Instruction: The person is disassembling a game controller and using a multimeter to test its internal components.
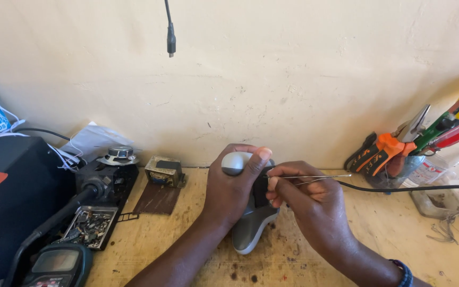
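Here, at the middle of the scuffed wooden bench [314, 250], the left hand [229, 188] wraps closed around a grey plastic handheld device with a rounded top [248, 231], propped on the bench. The right hand [306, 199] pinches a thin metal wire [314, 176] against it, and a black cable [410, 188] trails right. Far right stands a clear jar of pliers and screwdrivers [399, 159]; left lie a small transformer [164, 171], an opened circuit board [88, 226] and a multimeter [57, 264].

Rough wooden bench [304, 255], seemingly smooth plastic device [251, 231]
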